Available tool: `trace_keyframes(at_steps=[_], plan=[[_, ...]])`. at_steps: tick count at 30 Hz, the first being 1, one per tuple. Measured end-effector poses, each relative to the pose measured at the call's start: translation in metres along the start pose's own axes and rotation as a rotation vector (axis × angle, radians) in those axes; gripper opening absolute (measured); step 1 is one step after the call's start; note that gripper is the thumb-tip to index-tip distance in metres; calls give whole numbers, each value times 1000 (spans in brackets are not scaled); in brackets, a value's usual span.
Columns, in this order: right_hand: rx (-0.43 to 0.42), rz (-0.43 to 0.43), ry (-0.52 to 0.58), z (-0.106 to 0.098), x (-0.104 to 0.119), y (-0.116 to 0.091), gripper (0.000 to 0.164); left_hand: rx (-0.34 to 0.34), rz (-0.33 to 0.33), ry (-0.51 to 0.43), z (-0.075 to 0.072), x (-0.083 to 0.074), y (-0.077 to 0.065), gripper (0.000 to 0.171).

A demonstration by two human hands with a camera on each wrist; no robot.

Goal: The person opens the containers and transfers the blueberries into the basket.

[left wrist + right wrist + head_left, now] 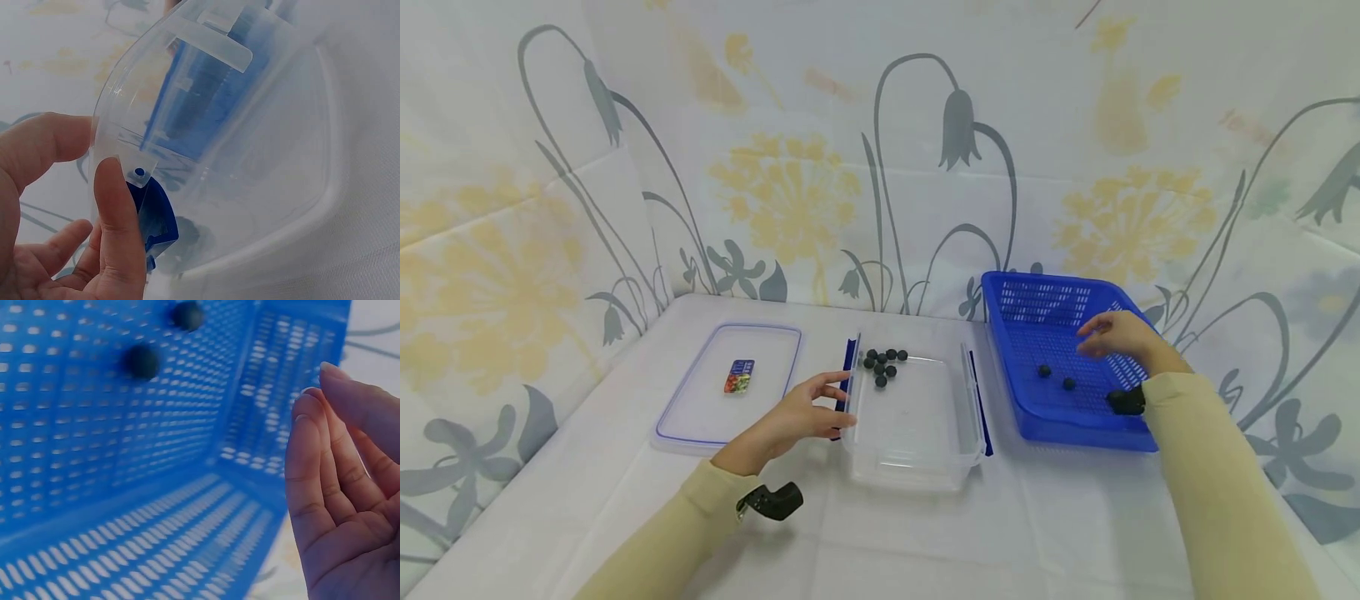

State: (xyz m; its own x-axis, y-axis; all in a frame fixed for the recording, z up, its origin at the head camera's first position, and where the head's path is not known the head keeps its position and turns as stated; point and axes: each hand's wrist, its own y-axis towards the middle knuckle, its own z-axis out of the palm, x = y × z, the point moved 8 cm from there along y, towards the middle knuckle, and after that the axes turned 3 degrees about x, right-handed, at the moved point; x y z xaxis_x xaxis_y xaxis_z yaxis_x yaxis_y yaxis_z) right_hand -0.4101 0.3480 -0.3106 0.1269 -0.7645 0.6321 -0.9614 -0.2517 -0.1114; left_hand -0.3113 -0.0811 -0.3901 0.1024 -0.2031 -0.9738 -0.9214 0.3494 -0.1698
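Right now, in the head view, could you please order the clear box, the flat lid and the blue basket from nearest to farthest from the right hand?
1. Blue basket: on the right, overlapped by the right hand.
2. Clear box: in the middle, left of the basket.
3. Flat lid: on the left, beyond the box.

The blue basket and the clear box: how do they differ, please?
The basket is blue with many small holes; the box is see-through with solid walls.
The basket shows two dark balls; the box holds more, bunched toward its far left corner.
Both stand on the table, open at the top.
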Motion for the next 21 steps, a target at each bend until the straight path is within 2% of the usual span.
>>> trace_keyframes(at_steps=[6, 9, 14, 21], plan=[[-39, -53, 23, -12, 31, 3, 38, -8, -8, 7, 0, -1, -1, 70], [-52, -79, 14, -12, 53, 3, 40, -12, -14, 9, 1, -1, -1, 69], [-67, -111, 22, -4, 86, 4, 40, -11, -18, 7, 1, 0, -1, 69], [-53, -155, 80, 14, 113, 18, 35, -8, -13, 1, 1, -1, -2, 71]])
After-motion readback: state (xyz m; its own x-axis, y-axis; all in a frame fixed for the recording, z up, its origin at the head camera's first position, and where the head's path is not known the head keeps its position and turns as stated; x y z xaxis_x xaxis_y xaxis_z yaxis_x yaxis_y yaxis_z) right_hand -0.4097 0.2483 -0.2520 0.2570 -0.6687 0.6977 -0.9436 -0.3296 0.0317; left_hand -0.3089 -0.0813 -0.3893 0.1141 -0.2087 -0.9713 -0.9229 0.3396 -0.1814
